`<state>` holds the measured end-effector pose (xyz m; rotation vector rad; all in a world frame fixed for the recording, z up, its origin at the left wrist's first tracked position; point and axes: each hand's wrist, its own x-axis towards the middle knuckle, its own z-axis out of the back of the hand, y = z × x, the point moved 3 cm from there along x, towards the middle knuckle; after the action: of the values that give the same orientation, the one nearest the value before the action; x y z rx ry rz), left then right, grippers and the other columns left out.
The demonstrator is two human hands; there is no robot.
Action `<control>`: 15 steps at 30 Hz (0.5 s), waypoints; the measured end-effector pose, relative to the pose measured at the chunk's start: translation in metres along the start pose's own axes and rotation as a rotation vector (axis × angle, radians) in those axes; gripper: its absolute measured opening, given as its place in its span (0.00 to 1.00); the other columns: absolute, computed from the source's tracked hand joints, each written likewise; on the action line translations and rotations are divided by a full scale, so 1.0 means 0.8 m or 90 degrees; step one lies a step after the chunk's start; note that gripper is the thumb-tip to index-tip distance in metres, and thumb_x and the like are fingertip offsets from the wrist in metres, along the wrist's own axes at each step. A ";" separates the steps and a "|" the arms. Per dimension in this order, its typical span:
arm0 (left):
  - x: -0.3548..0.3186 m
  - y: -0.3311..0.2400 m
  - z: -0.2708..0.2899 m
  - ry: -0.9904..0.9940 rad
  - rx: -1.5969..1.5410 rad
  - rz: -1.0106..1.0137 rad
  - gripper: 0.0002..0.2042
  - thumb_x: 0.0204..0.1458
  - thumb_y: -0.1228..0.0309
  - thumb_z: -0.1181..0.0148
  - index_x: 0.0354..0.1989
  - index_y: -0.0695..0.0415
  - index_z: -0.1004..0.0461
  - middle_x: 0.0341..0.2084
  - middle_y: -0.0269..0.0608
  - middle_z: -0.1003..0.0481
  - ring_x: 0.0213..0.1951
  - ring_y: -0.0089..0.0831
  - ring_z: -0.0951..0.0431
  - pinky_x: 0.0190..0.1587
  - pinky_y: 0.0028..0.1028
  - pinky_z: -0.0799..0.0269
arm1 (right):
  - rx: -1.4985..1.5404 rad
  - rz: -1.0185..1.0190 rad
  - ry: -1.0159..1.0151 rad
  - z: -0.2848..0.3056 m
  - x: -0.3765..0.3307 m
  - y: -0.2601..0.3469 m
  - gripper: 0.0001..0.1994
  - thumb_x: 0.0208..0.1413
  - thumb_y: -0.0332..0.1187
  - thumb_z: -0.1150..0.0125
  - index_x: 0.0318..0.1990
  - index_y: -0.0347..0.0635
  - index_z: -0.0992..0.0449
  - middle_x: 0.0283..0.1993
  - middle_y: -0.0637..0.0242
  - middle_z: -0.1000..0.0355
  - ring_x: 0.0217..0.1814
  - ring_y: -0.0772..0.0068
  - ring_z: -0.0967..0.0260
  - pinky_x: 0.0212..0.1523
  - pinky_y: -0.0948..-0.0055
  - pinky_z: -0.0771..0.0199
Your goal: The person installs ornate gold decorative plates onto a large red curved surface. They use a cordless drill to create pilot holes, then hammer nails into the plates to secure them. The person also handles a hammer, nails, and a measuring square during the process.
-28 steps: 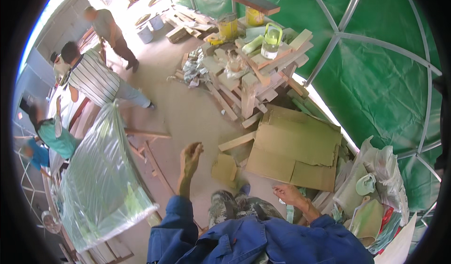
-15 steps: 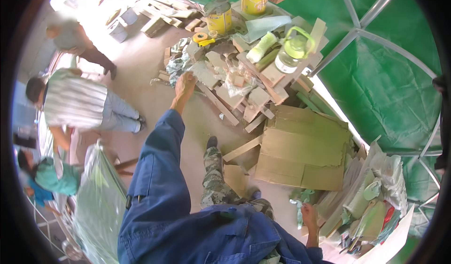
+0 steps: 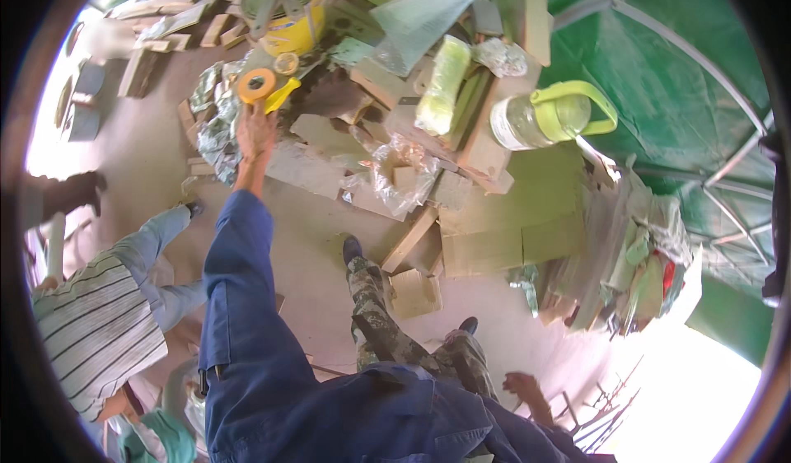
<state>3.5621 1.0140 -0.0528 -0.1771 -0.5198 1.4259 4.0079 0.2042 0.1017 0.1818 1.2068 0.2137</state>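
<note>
My left hand (image 3: 257, 137) reaches out over the pile, its fingertips at the near edge of an orange roll of tape (image 3: 246, 91). The fingers look slightly apart; whether they press on the roll I cannot make out. Just right of the roll lies a yellow-handled tool (image 3: 284, 94), and a smaller tape roll (image 3: 287, 63) sits beyond it. Crumpled greenish-grey plastic (image 3: 218, 125) is left of the hand. Low at my right side, my right hand (image 3: 525, 389) hangs with loosely bent fingers and nothing visible in it.
A yellow bucket (image 3: 298, 30) stands behind the tape. Wood offcuts, a clear bag (image 3: 400, 175) and a green-lidded jug (image 3: 552, 117) cover the pile. Cardboard (image 3: 511, 216) lies to its right. A person in a striped shirt (image 3: 103, 327) bends at left.
My left hand has moved forward to the tape roll, which keeps its place beside the yellow-handled tool. The view has shifted closer to the pile. My right hand still hangs at my side.
</note>
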 end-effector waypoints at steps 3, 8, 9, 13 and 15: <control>-0.028 0.033 0.026 0.003 -0.064 0.005 0.16 0.59 0.68 0.39 0.54 0.57 0.28 0.44 0.54 0.27 0.45 0.56 0.25 0.45 0.48 0.27 | 0.010 0.044 -0.034 -0.014 0.003 0.081 0.15 0.64 0.33 0.42 0.53 0.33 0.22 0.39 0.60 0.19 0.39 0.71 0.21 0.42 0.71 0.21; -0.219 0.003 0.125 0.129 -0.330 0.023 0.17 0.66 0.68 0.45 0.57 0.68 0.31 0.40 0.51 0.29 0.46 0.40 0.24 0.44 0.35 0.27 | -0.186 0.302 -0.292 -0.036 0.000 0.197 0.15 0.60 0.32 0.38 0.53 0.37 0.22 0.42 0.54 0.20 0.41 0.57 0.20 0.48 0.65 0.21; -0.276 0.005 0.134 0.183 -0.236 0.000 0.16 0.66 0.69 0.44 0.56 0.68 0.30 0.42 0.49 0.28 0.46 0.38 0.24 0.46 0.32 0.26 | -0.188 0.355 -0.325 -0.044 -0.020 0.258 0.17 0.59 0.32 0.36 0.54 0.36 0.23 0.46 0.53 0.21 0.45 0.55 0.21 0.49 0.64 0.22; -0.443 -0.174 0.151 0.489 -0.971 0.549 0.16 0.65 0.63 0.44 0.55 0.59 0.28 0.54 0.40 0.27 0.57 0.33 0.28 0.58 0.33 0.30 | -0.239 0.628 -0.345 -0.043 -0.052 0.365 0.26 0.54 0.34 0.31 0.60 0.36 0.28 0.58 0.51 0.27 0.57 0.49 0.27 0.54 0.60 0.24; -0.462 -0.331 0.173 0.731 -0.405 -0.147 0.15 0.60 0.69 0.39 0.53 0.59 0.27 0.49 0.46 0.25 0.51 0.44 0.24 0.52 0.36 0.28 | -0.282 0.663 -0.322 -0.028 -0.055 0.333 0.26 0.53 0.34 0.31 0.59 0.38 0.28 0.58 0.50 0.27 0.57 0.47 0.28 0.54 0.59 0.24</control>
<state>3.7170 0.5893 0.0920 -1.3052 0.0017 0.6972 3.9544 0.4503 0.2012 0.4346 0.4453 1.2518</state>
